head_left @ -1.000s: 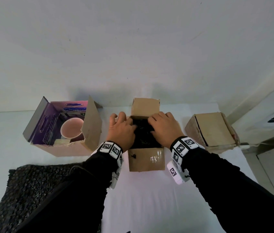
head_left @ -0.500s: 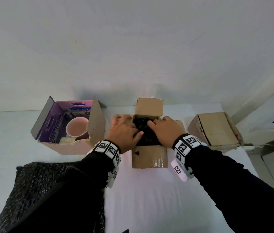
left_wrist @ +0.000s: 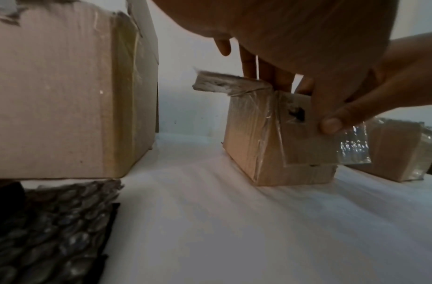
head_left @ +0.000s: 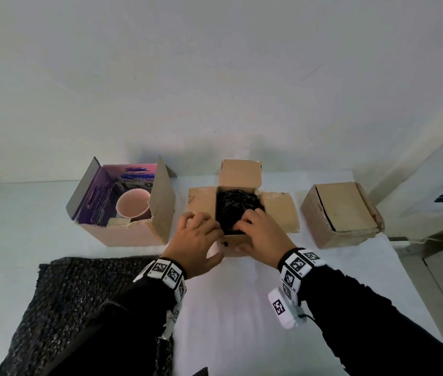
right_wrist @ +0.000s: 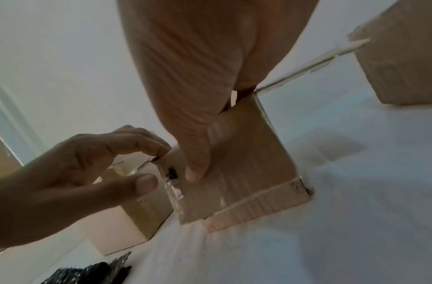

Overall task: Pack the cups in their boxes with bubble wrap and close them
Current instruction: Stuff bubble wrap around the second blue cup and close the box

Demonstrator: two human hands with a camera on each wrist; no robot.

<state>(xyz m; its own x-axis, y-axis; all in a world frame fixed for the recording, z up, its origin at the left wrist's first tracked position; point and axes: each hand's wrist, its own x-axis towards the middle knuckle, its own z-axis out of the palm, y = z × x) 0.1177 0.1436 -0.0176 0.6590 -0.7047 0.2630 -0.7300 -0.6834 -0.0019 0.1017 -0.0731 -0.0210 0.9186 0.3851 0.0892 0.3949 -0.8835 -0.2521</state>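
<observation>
The middle cardboard box point(head_left: 280, 210) stands open with black bubble wrap point(head_left: 235, 207) filling it; the cup inside is hidden. Its side flaps lie spread flat and the far flap stands up. My left hand point(head_left: 197, 236) is at the near left corner, its curled finger and thumb pinching the taped edge of the near flap point(right_wrist: 239, 163). My right hand point(head_left: 259, 233) hooks its fingers over the near rim onto the wrap, with the thumb pressed on the front of that flap point(left_wrist: 304, 146). A pink cup point(head_left: 133, 204) sits unwrapped in the open purple-lined box point(head_left: 122, 234) at the left.
A closed cardboard box point(head_left: 342, 210) stands to the right of the middle one. A sheet of black bubble wrap point(head_left: 79, 308) lies on the white table point(head_left: 242, 321) at the near left, under my left forearm. The wall runs close behind the boxes.
Both hands have drawn back from pressing on the wrap inside the middle box to its near edge. The side flaps they covered now show, lying spread out.
</observation>
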